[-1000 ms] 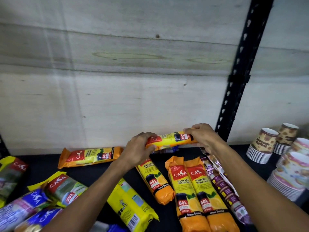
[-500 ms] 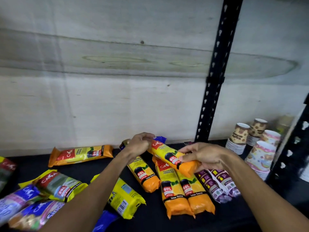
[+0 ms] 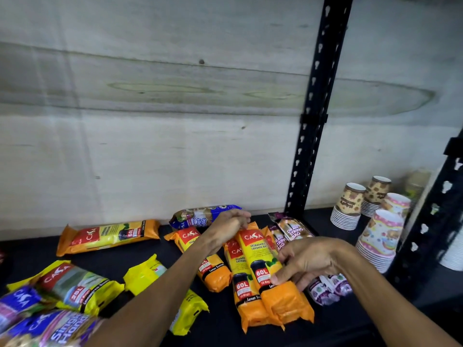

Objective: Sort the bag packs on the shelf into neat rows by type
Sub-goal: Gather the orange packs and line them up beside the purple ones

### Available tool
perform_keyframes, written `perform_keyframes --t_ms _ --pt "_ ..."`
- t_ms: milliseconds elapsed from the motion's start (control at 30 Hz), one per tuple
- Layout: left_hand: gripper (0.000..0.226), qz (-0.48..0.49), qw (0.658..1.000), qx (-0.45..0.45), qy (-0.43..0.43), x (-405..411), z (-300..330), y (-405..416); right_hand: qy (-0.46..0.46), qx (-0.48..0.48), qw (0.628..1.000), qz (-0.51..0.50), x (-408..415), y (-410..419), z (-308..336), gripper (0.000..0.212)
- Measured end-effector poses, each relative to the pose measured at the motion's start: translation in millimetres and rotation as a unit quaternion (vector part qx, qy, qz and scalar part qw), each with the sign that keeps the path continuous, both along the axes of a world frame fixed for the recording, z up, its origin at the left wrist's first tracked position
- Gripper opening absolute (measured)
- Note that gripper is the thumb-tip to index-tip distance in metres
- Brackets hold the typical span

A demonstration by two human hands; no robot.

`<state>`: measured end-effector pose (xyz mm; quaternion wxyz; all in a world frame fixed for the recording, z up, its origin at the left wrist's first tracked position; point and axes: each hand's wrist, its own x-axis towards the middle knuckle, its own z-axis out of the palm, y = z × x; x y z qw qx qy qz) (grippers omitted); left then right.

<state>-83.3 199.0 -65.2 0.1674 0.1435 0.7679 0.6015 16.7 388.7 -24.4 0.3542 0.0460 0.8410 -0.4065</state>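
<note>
Orange pack lies between both hands' grip

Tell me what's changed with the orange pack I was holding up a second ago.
The orange 60L pack has come down from mid-air, turned lengthwise, and now lies on top of the orange packs below. The left hand holds its far end, the right hand its near end. The sideways orange pack by the wall and the paper cups stayed put.

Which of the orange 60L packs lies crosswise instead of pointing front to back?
The orange 60L pack alone at the back left, lengthwise along the wall. The other orange packs lie side by side under the hands.
</note>
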Motion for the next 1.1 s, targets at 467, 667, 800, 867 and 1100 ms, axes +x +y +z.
perform_keyframes --t_ms 467,667,800,867,1100 --pt "0.072 -0.016 0.952 -0.295 0.077 35.9 13.6 -3.2 0.139 0.082 0.981 -0.107 -3.3 -24.3 7.2 0.044" --pt "0.073 -0.012 0.948 -0.308 0.082 50.6 9.9 -5.6 0.100 0.074 0.985 -0.119 1.5 -34.9 3.2 0.065" --pt "0.069 -0.016 0.961 -0.270 0.051 55.6 5.7 -4.5 0.092 0.066 0.986 -0.122 -2.3 -35.0 4.3 0.060" --pt "0.070 -0.008 0.971 -0.237 0.025 55.4 4.3 -3.9 0.093 0.065 0.987 -0.118 -4.4 -35.1 5.3 0.059" --pt "0.074 0.031 0.989 -0.128 -0.063 45.5 -2.5 -2.4 0.093 0.054 0.985 -0.135 -23.0 -33.6 -1.5 0.064"
